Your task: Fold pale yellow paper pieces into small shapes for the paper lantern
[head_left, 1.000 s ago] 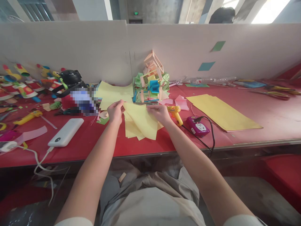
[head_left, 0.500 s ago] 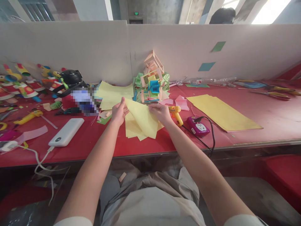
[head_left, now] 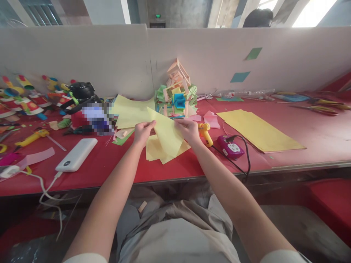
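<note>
A: ok so what was around the hands?

B: biggest thing was the red table [head_left: 181, 171] under them. Off to the right of the right hand [head_left: 189, 130] lay a stack of deeper yellow paper [head_left: 260, 131], and just beyond the left hand [head_left: 143, 134] sat more pale paper [head_left: 134, 111]. Straight past both, a colourful paper model [head_left: 179, 100].

A: and the piece being worked on?

B: the pale yellow sheet [head_left: 166, 133] was right between the hands, tilted, with one corner poking up beyond the left thumb. Both hands had it pinched, fingers and thumb, one on each side. Loose sheets [head_left: 153, 149] lay beneath it, nearer the person.

A: smaller stuff?

B: purple power socket [head_left: 230, 147] right of the right hand, and a yellow glue gun [head_left: 205, 134] just beside that hand.
</note>
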Demonstrator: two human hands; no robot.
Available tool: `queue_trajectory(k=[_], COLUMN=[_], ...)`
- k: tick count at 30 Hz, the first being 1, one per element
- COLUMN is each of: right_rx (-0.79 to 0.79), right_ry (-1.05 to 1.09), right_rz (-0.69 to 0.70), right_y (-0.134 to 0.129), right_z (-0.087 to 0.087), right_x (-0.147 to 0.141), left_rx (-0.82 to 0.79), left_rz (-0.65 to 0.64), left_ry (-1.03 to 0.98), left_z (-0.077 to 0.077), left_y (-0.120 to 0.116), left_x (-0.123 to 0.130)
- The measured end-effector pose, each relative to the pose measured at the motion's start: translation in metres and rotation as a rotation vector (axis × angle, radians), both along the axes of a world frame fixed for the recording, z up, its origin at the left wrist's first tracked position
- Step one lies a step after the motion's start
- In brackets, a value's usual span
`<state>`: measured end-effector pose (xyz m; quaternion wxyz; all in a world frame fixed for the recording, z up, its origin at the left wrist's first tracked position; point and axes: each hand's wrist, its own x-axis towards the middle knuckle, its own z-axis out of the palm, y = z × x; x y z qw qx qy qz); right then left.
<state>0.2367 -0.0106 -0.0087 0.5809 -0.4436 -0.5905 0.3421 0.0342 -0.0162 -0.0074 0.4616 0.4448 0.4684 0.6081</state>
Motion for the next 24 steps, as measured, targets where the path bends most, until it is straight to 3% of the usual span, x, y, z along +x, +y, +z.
queue_trajectory(k=[2,7,17,24], right_rx=[0.012,0.012,0.037,0.034], right_ry=[-0.006,0.031,0.024,0.091], right_rz=[-0.009,-0.057,-0.080,-0.143], right_y=[-0.0014,-0.0027,0.0012,0.0066], right_z=[0.0013,0.0029,-0.0002,-0.0039], right_x=[0.0007,0.0027,0.0015,0.0078], left_rx=[0.005,-0.041,-0.061,-0.018], left_rz=[-0.021,-0.237,-0.097,-0.276], left_ry=[-0.011,0.001,0.094,0.089], left_z=[0.0012,-0.0004,-0.0045,-0.0056], left_y=[-0.0020,-0.0047,-0.0043,-0.0050], left_x=[0.0014,0.0045,0.0068,0.0100])
